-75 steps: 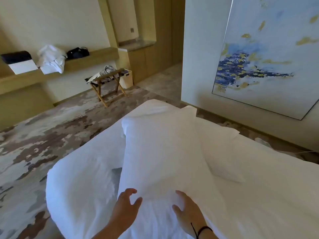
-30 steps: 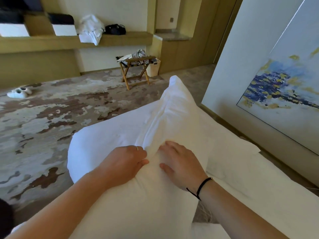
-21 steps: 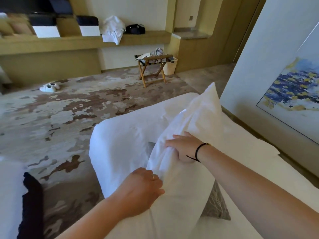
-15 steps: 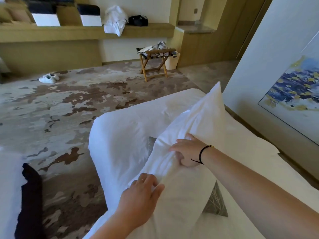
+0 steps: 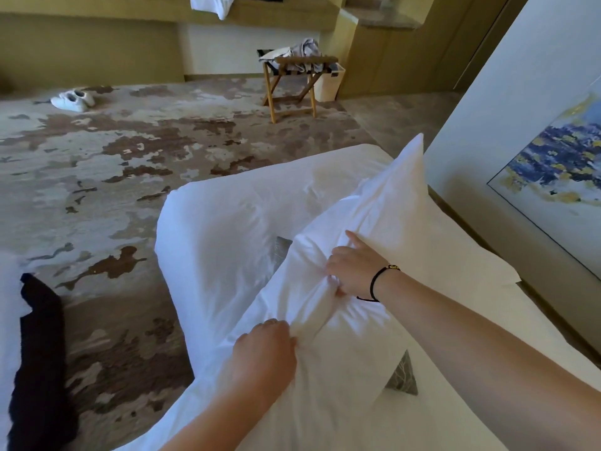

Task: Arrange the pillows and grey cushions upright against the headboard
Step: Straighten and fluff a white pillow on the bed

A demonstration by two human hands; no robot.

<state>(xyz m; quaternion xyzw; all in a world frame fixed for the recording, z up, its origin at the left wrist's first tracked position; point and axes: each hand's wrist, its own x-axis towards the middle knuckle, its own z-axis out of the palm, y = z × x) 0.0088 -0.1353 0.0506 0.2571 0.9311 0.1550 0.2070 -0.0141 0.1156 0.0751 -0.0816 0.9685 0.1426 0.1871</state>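
Gripping the plump white fabric pillow (image 5: 367,229) at centre frame, both your hands, left (image 5: 264,349) and right (image 5: 353,266), are closed on bunched cover. It leans, not yet upright. The grey patterned cushion (image 5: 403,377) beneath, lower right, still lies flat.

I am in a hotel bedroom. A white-sheeted bed (image 5: 247,222) lies near me, patterned carpet (image 5: 130,151) covers the floor, and a folding luggage rack (image 5: 294,83) stands far off by the wood-panelled wall. A large abstract painting (image 5: 559,177) hangs on the right.
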